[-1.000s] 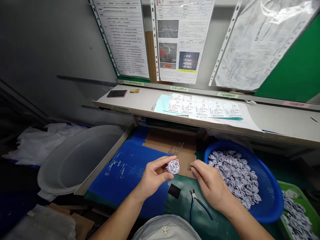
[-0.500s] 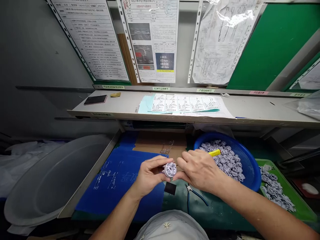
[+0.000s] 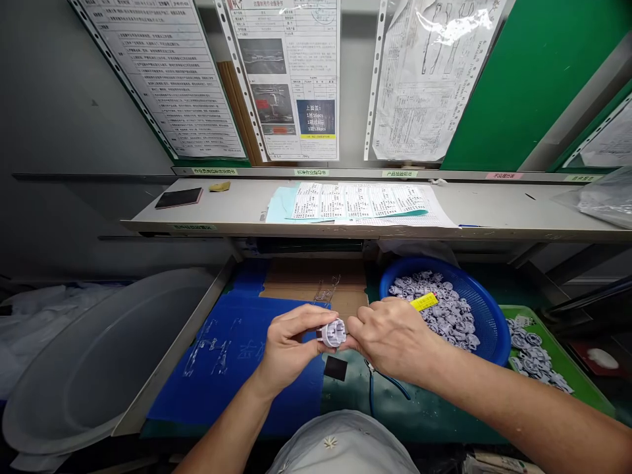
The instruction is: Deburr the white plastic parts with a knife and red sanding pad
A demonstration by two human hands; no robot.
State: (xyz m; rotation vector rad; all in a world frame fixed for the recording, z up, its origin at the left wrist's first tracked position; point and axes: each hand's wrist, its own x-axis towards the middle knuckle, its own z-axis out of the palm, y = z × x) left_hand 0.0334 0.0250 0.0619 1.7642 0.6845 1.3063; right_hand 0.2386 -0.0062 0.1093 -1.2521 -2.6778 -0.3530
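Observation:
Pinched between the thumb and fingers of my left hand [image 3: 291, 339] is a small round pale-grey plastic part [image 3: 334, 334], its ribbed open face turned toward me. My right hand [image 3: 388, 334] is closed right beside it, with thumb and fingertips at the part's right edge. From the back of my right fist sticks out the yellow handle [image 3: 424, 301] of a tool; its working end is hidden by my fingers. Below the hands, a small black square [image 3: 336, 368] lies on the green mat, next to blue-handled pliers [image 3: 390, 384] partly covered by my right hand.
To the right stand a blue basket [image 3: 496, 329] full of similar grey parts and a green tray [image 3: 587, 388] holding more. A large grey tub [image 3: 64, 368] is on the left. Ahead, a shelf [image 3: 237, 210] carries papers and a phone [image 3: 178, 199].
The camera view has shifted a little. The grey part has turned slightly in my left fingers, and my right hand has come closer against it, covering more of the pliers' head.

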